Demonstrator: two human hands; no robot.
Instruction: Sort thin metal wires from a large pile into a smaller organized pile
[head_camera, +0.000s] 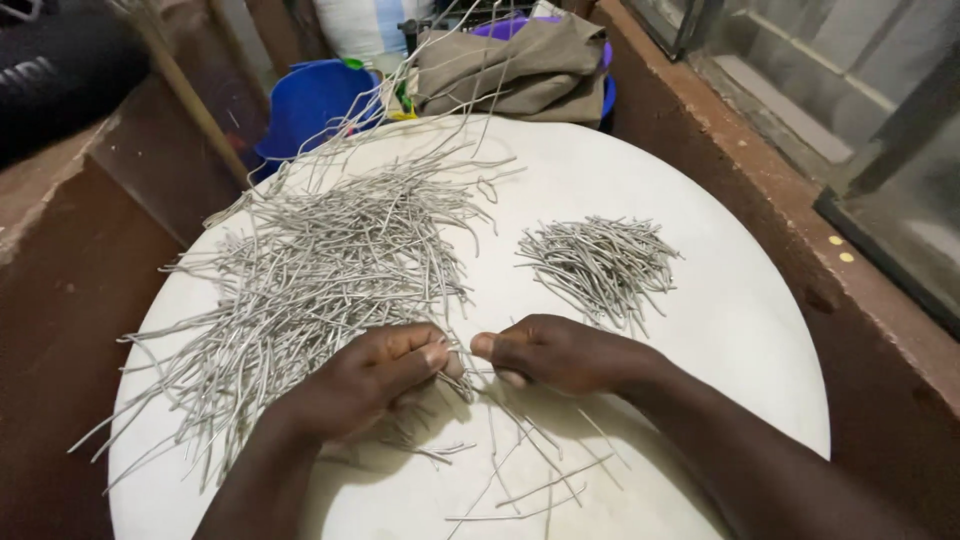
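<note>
A large heap of long, thin grey wire strands (310, 270) covers the left half of a round white tabletop (720, 330). My left hand (370, 380) rests at the heap's near edge, fingers pinched on a grey strand. My right hand (555, 352) is right beside it, thumb and fingers closed on the same strand, fingertips almost touching the left hand's. A smaller, tidier pile of short grey strands (600, 262) lies apart on the right. A few loose strands (530, 470) lie scattered below my hands.
Behind the table stand a blue plastic tub (315, 100) and a folded khaki cloth (510, 65) over a purple container. A brown wall ledge (790, 210) runs along the right, and a dark brown surface (70, 280) borders the left.
</note>
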